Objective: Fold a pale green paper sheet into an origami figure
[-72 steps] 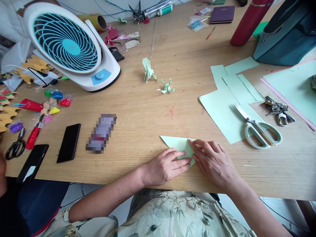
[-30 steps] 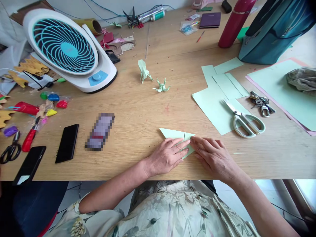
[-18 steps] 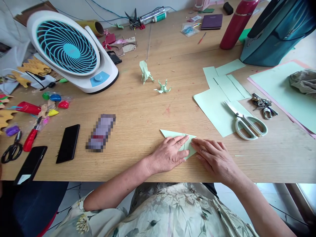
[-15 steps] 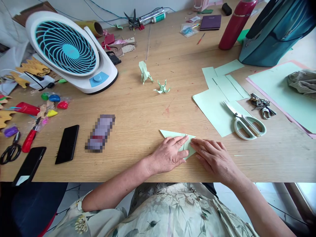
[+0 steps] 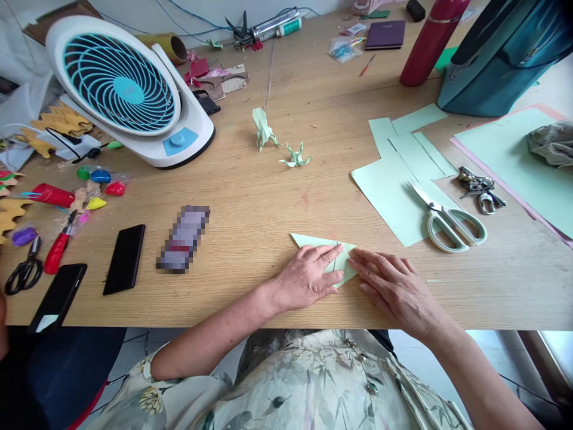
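Both hands flat on one folded green paper (image 5: 313, 241) at the near edge of the surface (image 5: 250, 203). Left hand (image 5: 308, 278) pressing its left part, fingers stretched, nothing gripped. Right hand (image 5: 396, 289) touching its right corner with the fingertips, also open and flat, nothing closed around. Farther away, in the middle: two small folded paper figures (image 5: 263, 128), same green. On the right: several loose green sheets (image 5: 394, 179), one pair of pale scissors (image 5: 452, 221) on top, one bunch of keys (image 5: 481, 190) beside. On the left: two black phones (image 5: 124, 258), one fan (image 5: 125, 89), one pair of black scissors (image 5: 24, 272).
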`<state>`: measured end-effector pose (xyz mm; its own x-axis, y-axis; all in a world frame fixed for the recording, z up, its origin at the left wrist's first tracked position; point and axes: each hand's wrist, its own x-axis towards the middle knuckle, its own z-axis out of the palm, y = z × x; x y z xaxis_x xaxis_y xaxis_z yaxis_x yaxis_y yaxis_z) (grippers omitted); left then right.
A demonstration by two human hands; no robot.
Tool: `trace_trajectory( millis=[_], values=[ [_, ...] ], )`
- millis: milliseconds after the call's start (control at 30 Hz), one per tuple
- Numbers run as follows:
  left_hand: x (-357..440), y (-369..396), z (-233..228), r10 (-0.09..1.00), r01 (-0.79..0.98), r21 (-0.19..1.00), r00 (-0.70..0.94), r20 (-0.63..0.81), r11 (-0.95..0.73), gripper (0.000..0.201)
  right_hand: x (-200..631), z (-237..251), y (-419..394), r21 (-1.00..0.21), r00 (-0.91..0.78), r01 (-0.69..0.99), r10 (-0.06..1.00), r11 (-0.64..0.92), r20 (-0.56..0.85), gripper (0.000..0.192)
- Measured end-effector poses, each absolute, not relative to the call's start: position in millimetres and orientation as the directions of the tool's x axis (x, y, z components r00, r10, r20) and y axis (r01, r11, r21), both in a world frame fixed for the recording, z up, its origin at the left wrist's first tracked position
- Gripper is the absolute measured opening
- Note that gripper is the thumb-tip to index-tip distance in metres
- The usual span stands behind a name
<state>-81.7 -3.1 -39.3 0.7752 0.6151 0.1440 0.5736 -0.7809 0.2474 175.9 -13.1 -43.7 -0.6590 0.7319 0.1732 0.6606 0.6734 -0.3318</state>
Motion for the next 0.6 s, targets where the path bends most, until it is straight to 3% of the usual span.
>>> trace_trajectory(
  millis=[600],
  values=[
    [-86.0, -1.6, -37.3, 0.616, 0.572, 0.285, 0.781, 0.098, -0.77, 0.026, 188.8, -41.8, -24.0, -0.408, -0.679, 0.612, 0.715, 0.677, 0.167, 0.047]
  ],
)
